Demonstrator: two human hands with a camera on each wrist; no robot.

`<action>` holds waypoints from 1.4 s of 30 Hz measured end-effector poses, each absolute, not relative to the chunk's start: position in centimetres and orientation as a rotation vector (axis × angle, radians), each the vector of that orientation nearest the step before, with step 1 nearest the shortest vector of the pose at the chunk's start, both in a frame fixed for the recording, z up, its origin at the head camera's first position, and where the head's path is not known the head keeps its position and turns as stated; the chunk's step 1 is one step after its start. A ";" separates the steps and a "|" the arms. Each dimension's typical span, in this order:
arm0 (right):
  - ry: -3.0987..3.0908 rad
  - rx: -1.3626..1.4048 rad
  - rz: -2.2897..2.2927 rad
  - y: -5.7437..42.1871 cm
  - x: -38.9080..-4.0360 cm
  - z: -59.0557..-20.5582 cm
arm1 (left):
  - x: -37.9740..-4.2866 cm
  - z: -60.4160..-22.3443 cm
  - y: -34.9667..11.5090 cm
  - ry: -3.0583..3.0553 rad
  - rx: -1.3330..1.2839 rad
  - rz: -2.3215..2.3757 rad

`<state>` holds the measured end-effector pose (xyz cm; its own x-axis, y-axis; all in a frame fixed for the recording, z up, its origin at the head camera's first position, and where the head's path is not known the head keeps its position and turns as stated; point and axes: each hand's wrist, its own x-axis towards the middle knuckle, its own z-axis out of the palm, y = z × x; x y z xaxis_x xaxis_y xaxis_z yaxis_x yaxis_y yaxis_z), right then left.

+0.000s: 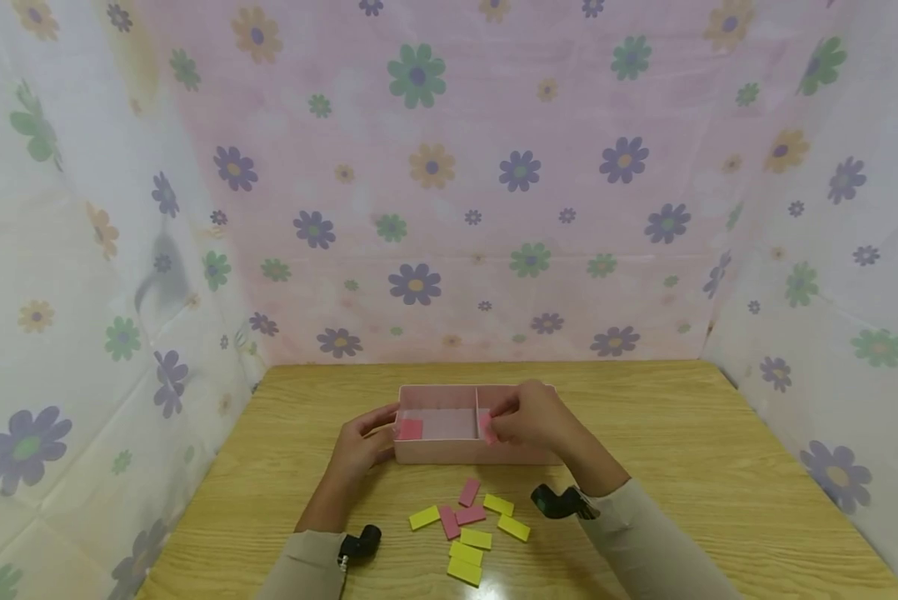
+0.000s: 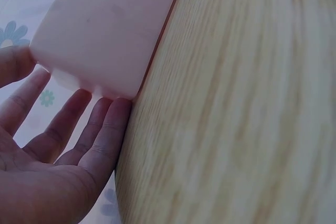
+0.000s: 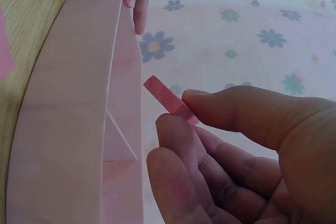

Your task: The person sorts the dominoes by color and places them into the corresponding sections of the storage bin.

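Eleven Little Blocks and One Pink Box

The pink box (image 1: 434,452) sat in the middle of the counter (image 1: 644,417), near the far edge. A thin wall (image 1: 477,412) split it into two rooms. One flat pink block (image 1: 410,430) lay in the left room, by the front left corner. The right hand (image 1: 527,421) pinched one held block (image 3: 165,95), also pink, between thumb and finger at the right room. The left hand (image 1: 362,442) had its fingers spread apart, with their tips touching the box's left end.

Nine more lay on the counter in front of the box, farther from the far edge: three pink blocks (image 1: 471,514) and six yellow blocks (image 1: 466,553). Flowery cloth (image 1: 456,167) hung past the counter's far, left and right edges.
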<state>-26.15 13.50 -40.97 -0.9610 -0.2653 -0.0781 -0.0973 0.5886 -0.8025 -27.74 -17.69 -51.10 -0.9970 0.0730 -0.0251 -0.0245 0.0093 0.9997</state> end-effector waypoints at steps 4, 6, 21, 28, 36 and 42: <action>2.588 -0.289 -1.360 13.5 -26.7 -40.7 | -27.8 -51.1 -17.7 2.186 0.041 2.156; 2.571 -0.281 -1.381 13.4 -27.1 -40.6 | -27.8 -51.1 -17.7 2.192 0.058 2.153; 2.509 -0.246 -1.457 12.8 -29.6 -40.1 | -27.8 -51.3 -17.8 2.163 0.083 2.157; 2.472 -0.238 -1.487 11.9 -30.2 -39.5 | -27.8 -51.4 -17.9 2.164 0.102 2.153; 2.465 -0.222 -1.493 10.5 -30.9 -38.7 | -27.7 -51.1 -18.0 2.149 0.086 2.164; 2.422 -0.215 -1.535 9.6 -31.0 -38.6 | -27.6 -51.2 -18.0 2.140 0.131 2.158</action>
